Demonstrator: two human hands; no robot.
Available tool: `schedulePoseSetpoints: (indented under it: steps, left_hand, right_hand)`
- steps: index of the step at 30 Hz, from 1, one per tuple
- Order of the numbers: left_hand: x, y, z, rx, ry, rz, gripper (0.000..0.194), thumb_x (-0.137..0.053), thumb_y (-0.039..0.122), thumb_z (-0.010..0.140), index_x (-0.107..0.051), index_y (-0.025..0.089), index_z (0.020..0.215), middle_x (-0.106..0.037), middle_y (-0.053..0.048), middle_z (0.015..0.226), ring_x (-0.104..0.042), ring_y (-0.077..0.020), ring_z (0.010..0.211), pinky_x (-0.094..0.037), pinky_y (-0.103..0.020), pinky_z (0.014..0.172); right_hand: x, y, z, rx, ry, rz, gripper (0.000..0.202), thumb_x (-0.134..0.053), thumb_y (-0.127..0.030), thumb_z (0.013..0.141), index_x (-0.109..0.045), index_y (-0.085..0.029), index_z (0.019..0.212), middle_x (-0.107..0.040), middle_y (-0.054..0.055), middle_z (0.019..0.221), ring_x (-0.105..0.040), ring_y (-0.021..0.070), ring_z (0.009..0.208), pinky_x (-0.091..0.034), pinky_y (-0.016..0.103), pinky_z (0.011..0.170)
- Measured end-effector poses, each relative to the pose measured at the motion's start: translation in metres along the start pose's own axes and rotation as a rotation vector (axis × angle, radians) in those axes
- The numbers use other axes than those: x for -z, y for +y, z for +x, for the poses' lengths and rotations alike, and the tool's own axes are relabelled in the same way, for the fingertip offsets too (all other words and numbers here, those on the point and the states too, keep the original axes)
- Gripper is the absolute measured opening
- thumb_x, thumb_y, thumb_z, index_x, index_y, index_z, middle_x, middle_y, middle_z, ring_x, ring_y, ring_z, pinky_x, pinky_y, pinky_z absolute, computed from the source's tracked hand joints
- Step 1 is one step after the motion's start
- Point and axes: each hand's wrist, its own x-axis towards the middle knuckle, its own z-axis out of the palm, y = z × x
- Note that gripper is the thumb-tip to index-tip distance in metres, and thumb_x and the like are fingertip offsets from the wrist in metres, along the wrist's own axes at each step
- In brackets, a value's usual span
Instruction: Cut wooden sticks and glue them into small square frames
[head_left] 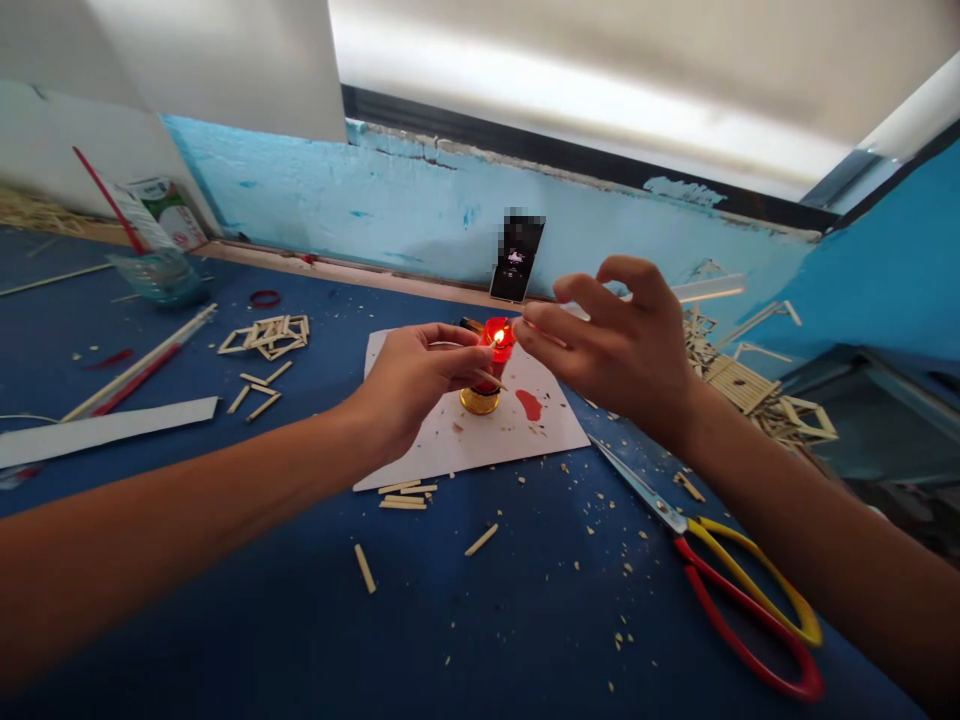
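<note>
A lit red candle [498, 330] stands in a gold-coloured base [480, 402] on a sheet of white paper [420, 455]. My left hand [409, 385] is beside the candle on its left, its thumb and fingers closed on a short thin wooden stick [491, 380] whose end shows in front of the candle. To the right of the flame is my right hand [619, 340], thumb and forefinger brought together near the candle's top, other fingers raised and bent. What this pinch holds, if anything, is too small to make out. A red wax patch [529, 405] marks the paper.
Scissors [675, 520] lie under my right forearm. Cut stick pieces [405, 497] and crumbs litter the blue table [300, 620]. Small stick frames [270, 337] lie left, more stick structures [742, 385] right. A phone [517, 260] leans on the wall; a plastic cup [161, 278] stands left.
</note>
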Motion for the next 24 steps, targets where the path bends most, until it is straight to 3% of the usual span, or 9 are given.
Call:
schedulePoseSetpoints:
  steps: [2, 5, 7, 9, 11, 17, 20, 24]
  left_hand:
    - [0.001, 0.000, 0.000, -0.006, -0.002, -0.004, 0.022, -0.089, 0.010, 0.078, -0.070, 0.016, 0.086, -0.084, -0.010, 0.077, -0.084, -0.0254, 0.077, -0.065, -0.040, 0.090]
    - [0.003, 0.003, -0.001, -0.032, -0.002, -0.007, 0.020, -0.090, 0.013, 0.079, -0.071, 0.017, 0.086, -0.083, -0.007, 0.075, -0.083, -0.0220, 0.074, -0.064, -0.036, 0.089]
    - [0.006, 0.007, -0.005, -0.050, -0.006, -0.006, 0.019, -0.091, 0.016, 0.080, -0.073, 0.017, 0.086, -0.082, -0.004, 0.074, -0.081, -0.0178, 0.071, -0.064, -0.032, 0.086]
    - [0.012, 0.009, -0.014, -0.054, -0.007, 0.009, 0.019, -0.092, 0.019, 0.079, -0.075, 0.018, 0.088, -0.082, -0.002, 0.075, -0.078, -0.0151, 0.071, -0.062, -0.028, 0.083]
    - [0.019, 0.008, -0.026, -0.043, 0.008, 0.056, 0.020, -0.093, 0.021, 0.079, -0.076, 0.019, 0.090, -0.083, -0.002, 0.078, -0.077, -0.0142, 0.074, -0.061, -0.026, 0.080]
    - [0.043, -0.016, -0.067, 0.058, 0.004, 0.181, 0.018, -0.094, 0.030, 0.079, -0.079, 0.022, 0.087, -0.084, -0.002, 0.082, -0.076, -0.0138, 0.076, -0.058, -0.022, 0.074]
    - [0.047, -0.027, -0.081, 0.101, 0.030, 0.196, 0.018, -0.095, 0.031, 0.077, -0.080, 0.023, 0.084, -0.083, -0.002, 0.080, -0.075, -0.0146, 0.075, -0.056, -0.022, 0.071]
    - [0.044, -0.032, -0.091, 0.102, 0.031, 0.182, 0.016, -0.094, 0.029, 0.078, -0.080, 0.023, 0.084, -0.080, -0.002, 0.075, -0.071, -0.0139, 0.072, -0.053, -0.021, 0.068]
  right_hand:
    - [0.001, 0.001, -0.001, -0.001, 0.016, -0.064, 0.041, -0.049, -0.015, 0.112, -0.068, -0.028, 0.079, -0.082, -0.001, 0.095, -0.072, 0.0222, 0.101, -0.052, 0.047, 0.102]
    - [-0.002, 0.004, -0.006, -0.070, 0.146, -0.141, 0.028, -0.055, -0.020, 0.111, -0.075, -0.031, 0.094, -0.085, -0.001, 0.104, -0.073, 0.0242, 0.098, -0.050, 0.050, 0.098]
    - [-0.007, 0.006, -0.015, -0.172, 0.263, -0.143, 0.020, -0.059, -0.024, 0.110, -0.076, -0.033, 0.107, -0.085, 0.001, 0.109, -0.074, 0.0259, 0.098, -0.048, 0.052, 0.098]
    - [-0.017, 0.006, -0.030, -0.307, 0.293, -0.074, 0.018, -0.059, -0.027, 0.111, -0.077, -0.031, 0.115, -0.085, 0.004, 0.111, -0.074, 0.0283, 0.101, -0.046, 0.053, 0.096]
    - [-0.032, 0.004, -0.049, -0.408, 0.196, 0.067, 0.017, -0.061, -0.029, 0.110, -0.078, -0.025, 0.113, -0.085, 0.009, 0.109, -0.075, 0.0296, 0.101, -0.049, 0.050, 0.091]
    - [-0.075, -0.009, -0.095, -0.265, -0.106, 0.265, 0.012, -0.068, -0.025, 0.104, -0.080, -0.023, 0.101, -0.085, 0.003, 0.088, -0.077, 0.0218, 0.078, -0.052, 0.036, 0.075]
    - [-0.069, -0.023, -0.098, -0.209, -0.175, 0.315, 0.015, -0.065, -0.022, 0.106, -0.080, -0.022, 0.109, -0.084, 0.006, 0.093, -0.076, 0.0227, 0.083, -0.051, 0.036, 0.076]
    - [-0.036, -0.067, -0.089, -0.140, -0.177, 0.376, 0.029, -0.052, -0.017, 0.110, -0.080, -0.017, 0.103, -0.081, 0.012, 0.101, -0.072, 0.0253, 0.095, -0.052, 0.041, 0.089]
